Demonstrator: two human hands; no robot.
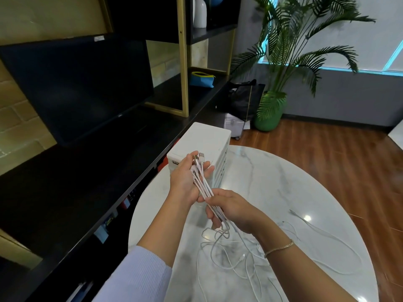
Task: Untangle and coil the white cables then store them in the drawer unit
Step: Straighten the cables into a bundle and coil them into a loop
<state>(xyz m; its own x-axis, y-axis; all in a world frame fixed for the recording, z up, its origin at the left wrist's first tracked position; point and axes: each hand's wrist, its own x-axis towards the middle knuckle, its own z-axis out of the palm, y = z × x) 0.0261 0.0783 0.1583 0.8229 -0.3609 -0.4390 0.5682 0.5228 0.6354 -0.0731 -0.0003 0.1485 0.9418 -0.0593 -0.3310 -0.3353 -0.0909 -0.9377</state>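
Observation:
My left hand [187, 179] holds a bundle of several white cables [201, 182] near their plug ends, which stick out past my fingertips. Below it, my right hand [231, 209] grips the same bundle lower down. The rest of the white cables hang from that hand and lie in a loose tangle [235, 256] on the white marble table [283, 175]. The white drawer unit [209, 138] stands at the table's far left edge, just behind my left hand, with its drawers shut.
One more white cable [322, 234] trails across the table to the right. A dark monitor [76, 88] and black shelving [65, 182] run along the left. A potted palm [270, 110] and a black bag [242, 97] stand beyond the table on the wooden floor.

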